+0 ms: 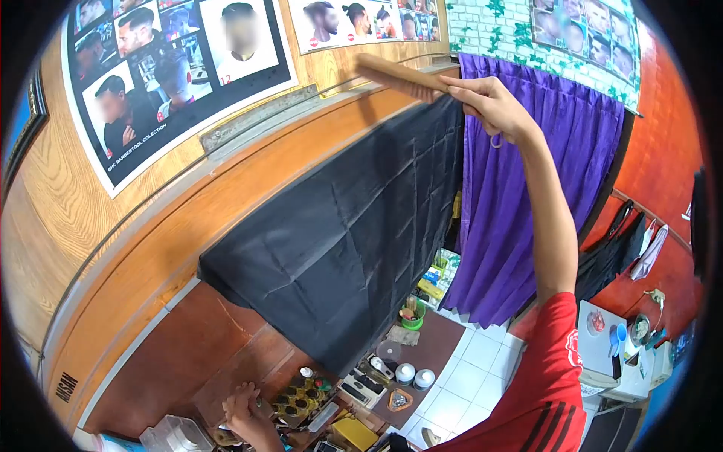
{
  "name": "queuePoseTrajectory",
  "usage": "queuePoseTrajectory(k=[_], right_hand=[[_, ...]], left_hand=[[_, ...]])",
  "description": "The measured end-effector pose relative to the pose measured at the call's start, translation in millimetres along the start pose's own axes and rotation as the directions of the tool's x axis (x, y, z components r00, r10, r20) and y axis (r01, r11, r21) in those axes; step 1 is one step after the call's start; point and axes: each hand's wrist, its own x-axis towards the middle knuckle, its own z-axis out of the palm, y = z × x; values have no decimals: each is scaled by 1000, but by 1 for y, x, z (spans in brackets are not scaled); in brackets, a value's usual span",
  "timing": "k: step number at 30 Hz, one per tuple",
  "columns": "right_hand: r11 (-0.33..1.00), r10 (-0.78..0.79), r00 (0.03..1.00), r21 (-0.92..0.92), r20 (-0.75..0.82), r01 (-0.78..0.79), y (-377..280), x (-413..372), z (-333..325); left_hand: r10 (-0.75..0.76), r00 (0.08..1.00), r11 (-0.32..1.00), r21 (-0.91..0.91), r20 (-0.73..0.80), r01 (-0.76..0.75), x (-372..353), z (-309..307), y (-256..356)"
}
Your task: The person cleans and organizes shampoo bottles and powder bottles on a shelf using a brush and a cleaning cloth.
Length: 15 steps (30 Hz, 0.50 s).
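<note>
My right hand [493,105] is raised high and closed round the end of a wooden-handled brush [403,77]. The brush lies nearly level in front of the wooden wall panel, its bristles facing down, close above the orange ledge. Below it hangs a large creased black cloth [339,226], draped from the ledge. Low in the view, my left hand [247,414] rests near the counter with its fingers apart. Several yellow-and-dark containers [301,395] stand just right of that hand, and a clear plastic box [177,435] is to its left.
On the dark counter are hair clippers [380,367], two round tubs [405,374], a green cup [412,316] with tools and a yellow box [354,433]. A purple curtain [520,196] hangs at right. Haircut posters [173,68] cover the wall. A white cabinet [599,339] stands at far right.
</note>
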Motion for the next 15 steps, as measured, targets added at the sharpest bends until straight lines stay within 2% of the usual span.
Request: queuePoseTrajectory(k=[1, 2, 5, 7, 8, 11, 12, 13, 15], right_hand=[[997, -49, 993, 64, 106, 42, -7, -2, 0], [992, -106, 984, 81, 146, 95, -23, -6, 9], [980, -196, 941, 33, 277, 195, -57, -11, 41], [978, -205, 900, 49, 384, 202, -62, -5, 58], [980, -199, 905, 51, 377, 194, -56, -2, 64], [997, 74, 932, -29, 354, -68, -34, 8, 39], [986, 119, 965, -138, 235, -88, -22, 13, 27], [976, 151, 968, -183, 201, -114, -3, 28, 7], [890, 190, 982, -418, -19, -180, 40, 63, -23]], left_hand=[[-4, 1000, 1000, -3, -4, 4, 1, -1, 4], [-8, 1000, 999, 32, 22, 8, 2, -6, 12], [-8, 999, 998, 65, 35, 5, 2, -9, 20], [-1, 1000, 998, 69, 28, -1, 5, -11, 24], [-4, 999, 998, 59, 34, 2, 7, -14, 27], [16, 1000, 1000, 15, 21, -17, 7, -12, 20], [38, 999, 999, -17, 2, -38, 6, -12, 16], [30, 1000, 999, -15, -7, -30, 6, -13, 16], [-23, 1000, 1000, -17, 17, 24, 7, -14, 21]])
